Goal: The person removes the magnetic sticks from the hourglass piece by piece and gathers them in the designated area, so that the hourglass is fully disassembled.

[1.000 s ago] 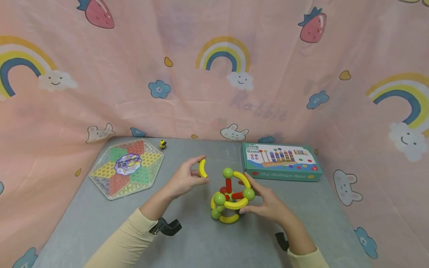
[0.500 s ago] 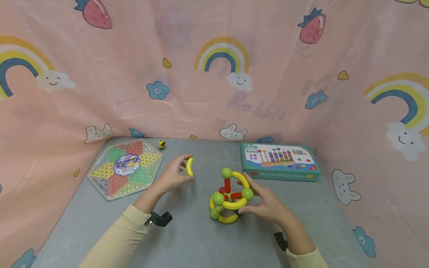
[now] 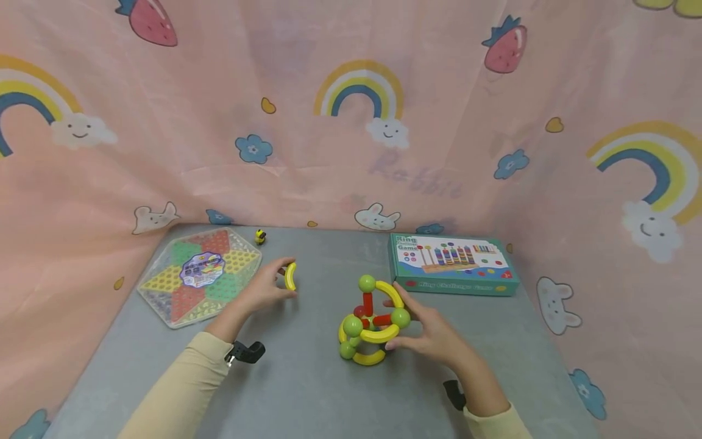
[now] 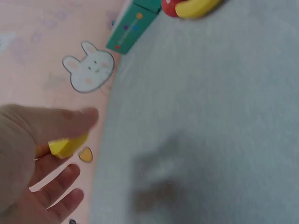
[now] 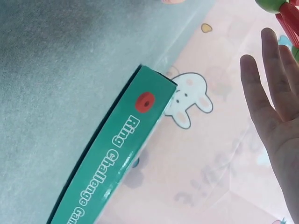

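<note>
My left hand pinches a curved yellow magnetic stick between thumb and fingers, held above the table left of centre. In the left wrist view, only part of that yellow stick shows behind the thumb. A built frame of magnetic sticks and balls stands on the table, with green balls, red straight sticks and yellow curved ones. My right hand holds this frame by its right side, thumb low in front and fingers behind. The right wrist view catches just a corner of it, a green ball.
A green Ring Challenge Game box lies at the back right, just behind the frame. At the left lies a hexagonal Chinese checkers board, close to my left forearm. A tiny yellow-and-black figure stands near the pink rabbit-print backdrop.
My left hand has moved left, away from the frame, carrying the yellow stick towards the checkers board. The right hand keeps its hold, and the frame stays in place.
</note>
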{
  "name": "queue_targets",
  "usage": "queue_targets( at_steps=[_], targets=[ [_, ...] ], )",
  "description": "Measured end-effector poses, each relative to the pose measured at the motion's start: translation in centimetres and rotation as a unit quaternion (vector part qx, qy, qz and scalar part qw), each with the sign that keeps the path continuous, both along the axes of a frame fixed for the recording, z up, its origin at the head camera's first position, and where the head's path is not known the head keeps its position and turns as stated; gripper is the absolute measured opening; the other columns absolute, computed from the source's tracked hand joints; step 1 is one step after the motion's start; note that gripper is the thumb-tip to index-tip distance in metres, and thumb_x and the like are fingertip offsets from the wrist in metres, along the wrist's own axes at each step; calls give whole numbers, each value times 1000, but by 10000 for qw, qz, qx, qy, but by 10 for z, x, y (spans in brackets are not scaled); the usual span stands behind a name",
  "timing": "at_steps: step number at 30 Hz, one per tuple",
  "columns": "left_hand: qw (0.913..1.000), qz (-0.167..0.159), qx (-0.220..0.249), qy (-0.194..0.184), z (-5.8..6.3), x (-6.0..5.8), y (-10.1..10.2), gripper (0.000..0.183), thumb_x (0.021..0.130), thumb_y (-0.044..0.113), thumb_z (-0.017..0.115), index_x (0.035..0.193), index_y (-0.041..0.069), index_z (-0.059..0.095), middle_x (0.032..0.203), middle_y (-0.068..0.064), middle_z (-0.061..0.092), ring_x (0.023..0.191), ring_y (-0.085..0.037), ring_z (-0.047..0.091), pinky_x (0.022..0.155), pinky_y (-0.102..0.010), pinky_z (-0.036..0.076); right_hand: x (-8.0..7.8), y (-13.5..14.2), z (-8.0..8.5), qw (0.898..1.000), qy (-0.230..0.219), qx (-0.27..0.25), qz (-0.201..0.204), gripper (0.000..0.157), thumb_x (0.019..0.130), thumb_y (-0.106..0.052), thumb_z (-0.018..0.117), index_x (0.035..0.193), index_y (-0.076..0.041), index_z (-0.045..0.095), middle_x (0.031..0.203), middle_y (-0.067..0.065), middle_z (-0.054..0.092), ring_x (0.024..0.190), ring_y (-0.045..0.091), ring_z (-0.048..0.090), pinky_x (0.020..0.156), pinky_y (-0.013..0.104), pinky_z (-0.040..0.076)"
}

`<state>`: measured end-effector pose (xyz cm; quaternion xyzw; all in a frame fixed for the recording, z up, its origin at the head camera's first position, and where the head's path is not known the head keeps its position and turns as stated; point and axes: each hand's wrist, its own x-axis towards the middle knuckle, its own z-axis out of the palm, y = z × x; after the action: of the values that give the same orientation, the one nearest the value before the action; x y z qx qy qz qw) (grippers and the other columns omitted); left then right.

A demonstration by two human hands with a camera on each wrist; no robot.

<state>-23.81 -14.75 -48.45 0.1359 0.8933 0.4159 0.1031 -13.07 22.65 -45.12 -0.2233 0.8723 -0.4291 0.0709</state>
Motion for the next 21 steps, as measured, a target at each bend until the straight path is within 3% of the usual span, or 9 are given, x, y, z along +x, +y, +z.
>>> queue_targets(
  at_steps=[4, 10, 21],
  targets=[
    [9992, -19, -393, -42, -10, -6, -8, 79, 81, 8, 83, 150, 3, 44, 145, -18, 51, 126, -35, 52, 104, -52, 44, -1, 2, -1, 10000, 18, -13, 55, 105, 80, -34, 86, 162, -31, 20, 141, 2, 62, 132, 30, 57, 106, 60, 42],
    [9984, 61, -536, -139, -22, -8, -16, 81, 80, 7, 84, 150, 0, 43, 143, -21, 51, 123, -35, 53, 103, -52, 45, -2, 1, -2, 9999, -78, -56, 47, 105, 81, -36, 85, 162, -32, 19, 141, 6, 62, 132, 35, 56, 105, 60, 43],
    [9962, 272, -832, 10, -29, -9, -16, 77, 81, 3, 82, 148, -4, 44, 141, -25, 50, 121, -37, 54, 104, -53, 46, 0, 2, -3, 9999, -105, -19, -72, 105, 80, -39, 85, 162, -34, 19, 140, 1, 63, 134, 29, 55, 107, 61, 42]
  ],
)
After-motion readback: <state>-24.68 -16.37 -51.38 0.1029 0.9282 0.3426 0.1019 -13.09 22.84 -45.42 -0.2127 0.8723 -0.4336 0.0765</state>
